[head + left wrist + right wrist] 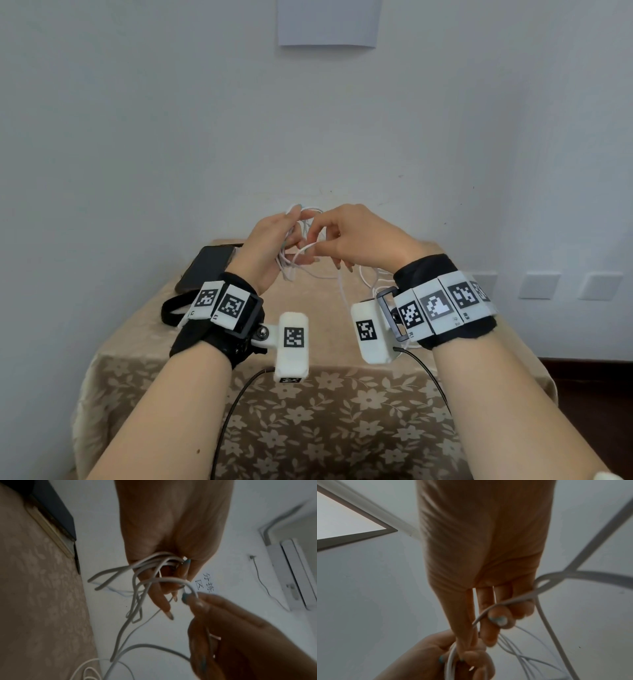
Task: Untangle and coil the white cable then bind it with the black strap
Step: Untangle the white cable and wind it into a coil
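Both hands are raised above the table with the white cable [310,246] between them. My left hand [274,240] grips a bunch of several loops, seen in the left wrist view as white cable loops [150,561] caught under its fingers. My right hand [346,236] pinches one strand between thumb and fingers; the right wrist view shows that strand [510,601] crossing the fingers. The rest of the cable [366,279] trails down onto the table by my right wrist. The black strap [171,308] lies on the table at the left, partly hidden by my left wrist.
A small table with a beige floral cloth [329,404] stands against a pale wall. A dark phone [205,267] lies at its back left corner. Black camera leads [233,411] hang from both wrists over the front of the table.
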